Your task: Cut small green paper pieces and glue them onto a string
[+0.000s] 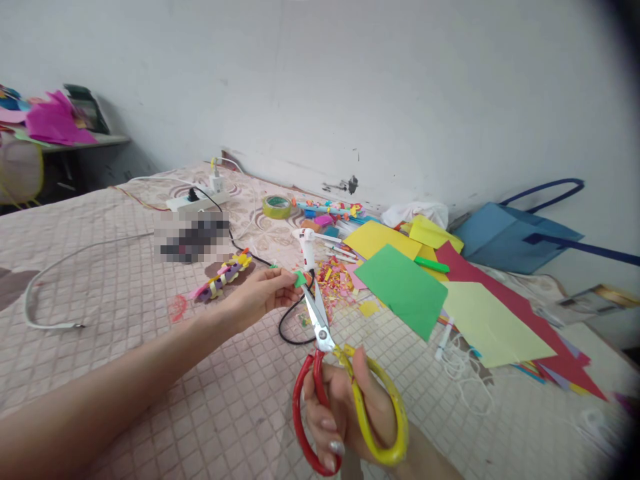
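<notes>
"Two bare hands were up over the quilted cover [150, 380]," I said. "The left hand [263, 293] had its thumb and fingertips pinched together on a small piece of green paper [300, 279]."

"What did the right hand [345, 407] have?" my neighbour asked.

"Scissors [324, 337]. Its thumb was through the yellow loop and its fingers were wrapped in the red one (one nail had a silvery shine). The blades stood apart and pointed up at the green piece, though I couldn't tell whether they touched it."

"So that piece was between the hand and the blades?"

"In the left fingertips, right at the blade tips. A white glue gun [307, 250] was just beyond it, and its black cord [283, 330] curled round below."

"I noticed a purple stick [223, 277] with yellow bits on it."

"That lay near the left forearm. Farther back were a roll of tape [277, 207] and a power strip [195, 201]."

"And to the right?"

"Tiny paper scraps [333, 283] in a heap, then a big green sheet [403, 291], a pale yellow sheet [493, 323] and a red sheet [453, 259], all overlapping. Tangled white string [463, 363] lay near them, and a blue bag [515, 237] rested by the wall [320, 87]."
</notes>
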The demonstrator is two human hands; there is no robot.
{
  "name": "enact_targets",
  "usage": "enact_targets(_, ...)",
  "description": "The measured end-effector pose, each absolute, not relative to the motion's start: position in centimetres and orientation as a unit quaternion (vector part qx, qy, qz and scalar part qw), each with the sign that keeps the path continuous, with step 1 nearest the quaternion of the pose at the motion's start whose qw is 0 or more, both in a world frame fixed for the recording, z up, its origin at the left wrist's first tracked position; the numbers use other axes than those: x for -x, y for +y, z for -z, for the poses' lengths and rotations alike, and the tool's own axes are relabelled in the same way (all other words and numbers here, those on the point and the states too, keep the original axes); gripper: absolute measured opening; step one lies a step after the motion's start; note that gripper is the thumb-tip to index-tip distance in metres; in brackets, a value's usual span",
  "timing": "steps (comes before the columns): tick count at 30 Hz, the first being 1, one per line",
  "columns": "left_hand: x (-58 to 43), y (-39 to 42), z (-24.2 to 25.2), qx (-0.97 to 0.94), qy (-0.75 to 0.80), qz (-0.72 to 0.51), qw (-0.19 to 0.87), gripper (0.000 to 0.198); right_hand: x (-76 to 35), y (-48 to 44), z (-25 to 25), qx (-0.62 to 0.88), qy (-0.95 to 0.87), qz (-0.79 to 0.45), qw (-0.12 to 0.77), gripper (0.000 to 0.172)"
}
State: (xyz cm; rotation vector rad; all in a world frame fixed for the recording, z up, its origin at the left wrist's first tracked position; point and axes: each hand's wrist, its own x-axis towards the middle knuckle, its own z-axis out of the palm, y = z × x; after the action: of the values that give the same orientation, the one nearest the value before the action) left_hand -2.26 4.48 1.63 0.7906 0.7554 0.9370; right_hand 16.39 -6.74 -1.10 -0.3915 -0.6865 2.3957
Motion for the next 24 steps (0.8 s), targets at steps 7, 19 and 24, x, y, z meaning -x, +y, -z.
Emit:
enact_targets(7,2.18,4.48,-1.96,-0.339,0.354,-0.426,0.761,0.009,-16.40,-6.80,1.14,0.149,-0.267,-0.902,0.306,0.071)
enact_targets(19,2.21,4.37,-1.64,-0.362,0.347,-0.409,0.763,0.008,-16.46,-6.75,1.08,0.143,-0.259,-0.904,0.307,0.071)
enact_targets(24,2.34,4.35,-1.27,-0.432,0.336,-0.365,0.753,0.015,-16.34,-6.69,0.91,0.139,-0.245,-0.907,0.312,0.073)
